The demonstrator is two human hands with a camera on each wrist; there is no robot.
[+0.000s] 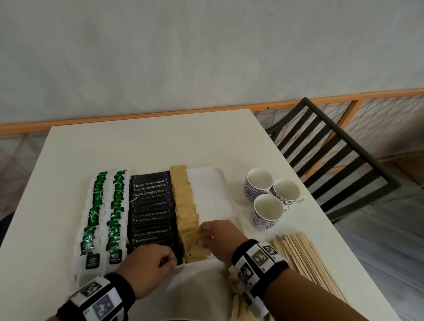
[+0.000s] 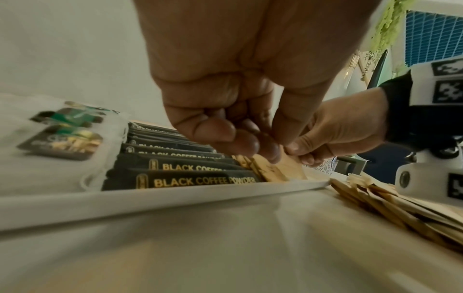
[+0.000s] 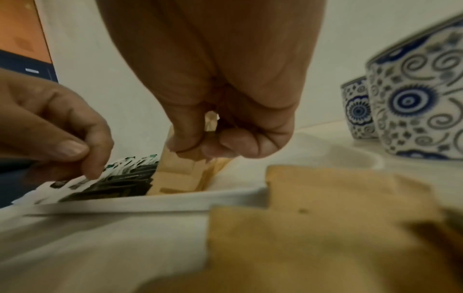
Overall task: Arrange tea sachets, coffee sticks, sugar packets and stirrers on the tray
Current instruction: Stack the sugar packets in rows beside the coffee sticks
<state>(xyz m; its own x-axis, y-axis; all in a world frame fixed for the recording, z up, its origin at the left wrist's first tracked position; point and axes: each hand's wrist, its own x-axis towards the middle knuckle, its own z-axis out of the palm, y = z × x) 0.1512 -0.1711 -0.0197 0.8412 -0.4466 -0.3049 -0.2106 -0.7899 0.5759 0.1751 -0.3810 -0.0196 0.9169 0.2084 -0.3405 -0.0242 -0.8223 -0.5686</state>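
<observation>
On the white tray (image 1: 211,190) lie two rows of green tea sachets (image 1: 104,215), a row of black coffee sticks (image 1: 152,213) and an overlapping row of brown sugar packets (image 1: 187,213). My right hand (image 1: 201,237) pinches one sugar packet (image 3: 175,164) between thumb and fingers at the near end of that row. My left hand (image 1: 171,260) has its fingers curled against the thumb at the tray's near rim (image 2: 150,200), where the coffee sticks meet the sugar. I see nothing between its fingertips (image 2: 263,152). The tray's right strip is bare.
Wooden stirrers (image 1: 304,259) lie in a heap on the table, right of my right wrist. Loose sugar packets (image 1: 240,310) are piled under my right forearm. Three blue-patterned cups (image 1: 267,212) stand right of the tray. A black slatted chair (image 1: 332,153) is at the table's far right.
</observation>
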